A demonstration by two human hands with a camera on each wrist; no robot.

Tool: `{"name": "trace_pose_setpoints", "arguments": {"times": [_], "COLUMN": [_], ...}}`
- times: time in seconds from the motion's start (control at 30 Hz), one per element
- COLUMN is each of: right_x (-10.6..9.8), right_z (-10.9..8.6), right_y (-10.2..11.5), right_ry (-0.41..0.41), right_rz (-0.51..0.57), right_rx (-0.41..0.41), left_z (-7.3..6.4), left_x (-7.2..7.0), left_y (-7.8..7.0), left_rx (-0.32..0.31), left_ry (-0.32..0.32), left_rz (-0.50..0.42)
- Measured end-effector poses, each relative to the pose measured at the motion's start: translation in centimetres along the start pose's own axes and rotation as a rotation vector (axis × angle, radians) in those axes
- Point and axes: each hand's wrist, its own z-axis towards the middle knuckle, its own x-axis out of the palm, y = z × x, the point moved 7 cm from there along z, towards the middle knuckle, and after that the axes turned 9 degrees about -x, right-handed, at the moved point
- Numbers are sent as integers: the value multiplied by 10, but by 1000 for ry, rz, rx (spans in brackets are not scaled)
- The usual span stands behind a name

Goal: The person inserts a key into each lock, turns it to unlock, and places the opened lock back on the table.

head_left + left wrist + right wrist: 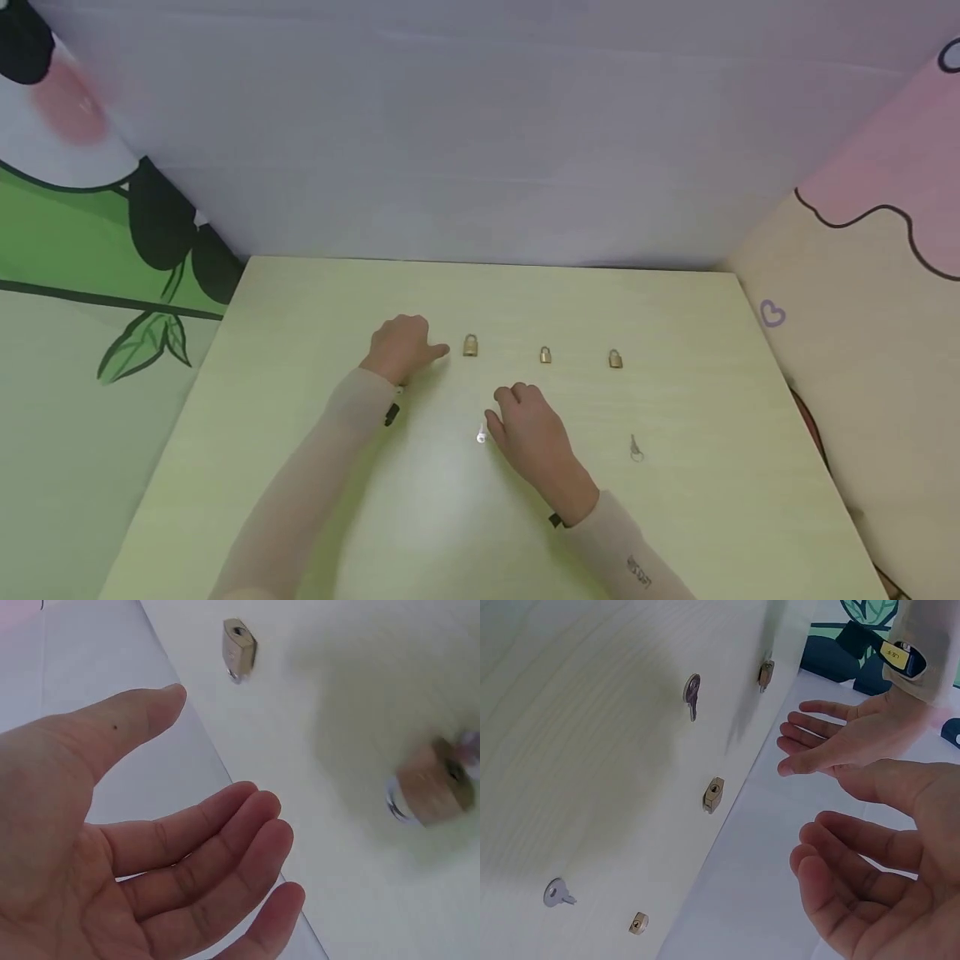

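Observation:
My left hand [405,350] hovers over the table, thumb out and fingers bent loosely, holding nothing. Nearest to it is a brass padlock [470,345]; blurred in the left wrist view, this padlock [431,787] seems to have a key [469,747] at its keyhole. A middle padlock [545,355] and a right padlock [615,358] continue the row. My right hand [536,437] is in the air with loosely curled fingers and nothing in them. Beside its thumb lies a small silver key [482,433]. Another key [636,448] rests farther right, below the right padlock.
The pale wooden table [450,533] ends at a light cloth wall [480,150] behind the padlocks. Printed panels flank it, a green one [67,233] on the left and a beige one [862,350] on the right. A dark cord [810,429] shows past the right edge.

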Motion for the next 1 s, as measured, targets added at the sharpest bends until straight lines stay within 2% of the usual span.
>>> {"name": "trace_pose_setpoints", "arguments": {"times": [0.2,0.57,0.83,1.0], "right_x": [1,5,7,14], "right_z": [-1,-2,-1,-3], "right_y": [4,13,22,26], "right_ry": [2,43,157,188], "right_rz": [-7,-14,-19,-3], "right_rx": [11,54,94,111], "left_z": [6,10,11,11], "left_x": [-1,1,8,11], "left_y": [-11,-19,-18,-17], "left_rx": [17,27,24,17], "left_ry": [-6,17,17,8], "left_rz": [29,36,31,48]}}
